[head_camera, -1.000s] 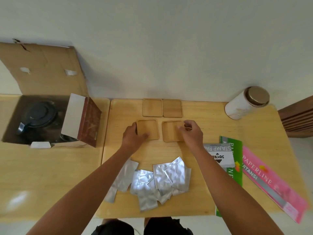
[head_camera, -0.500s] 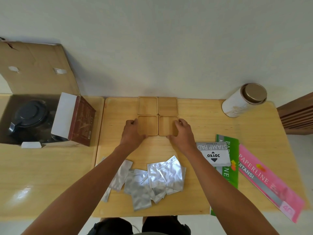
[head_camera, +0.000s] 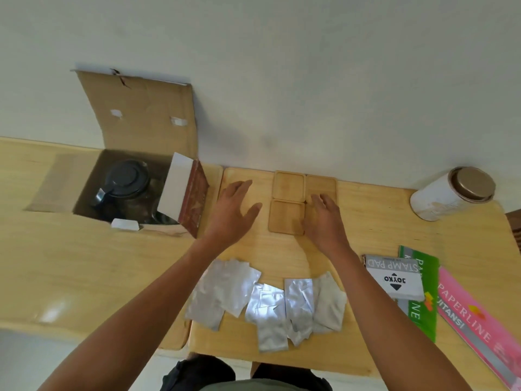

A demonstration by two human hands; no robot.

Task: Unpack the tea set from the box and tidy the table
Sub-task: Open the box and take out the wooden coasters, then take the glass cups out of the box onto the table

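Observation:
Several square wooden coasters (head_camera: 289, 186) lie edge to edge in a block at the back of the wooden table (head_camera: 375, 227). My left hand (head_camera: 231, 213) hovers open just left of the block, fingers spread, holding nothing. My right hand (head_camera: 324, 218) rests flat over the block's near right coaster, hiding most of it. An open cardboard box (head_camera: 141, 119) stands at the left with a dark-lidded teapot (head_camera: 127, 179) inside and a brown carton (head_camera: 191, 198) leaning at its right edge.
Several silver foil sachets (head_camera: 267, 303) lie scattered near the front edge. A white canister with a gold lid (head_camera: 451, 193) lies at the back right. A stamp pad box (head_camera: 394, 277), a green packet (head_camera: 423, 314) and a pink Paperline packet (head_camera: 473, 328) sit at right.
The two near coasters were pushed back against the far pair into one block. My left hand then let go and moved left toward the box; my view swung left.

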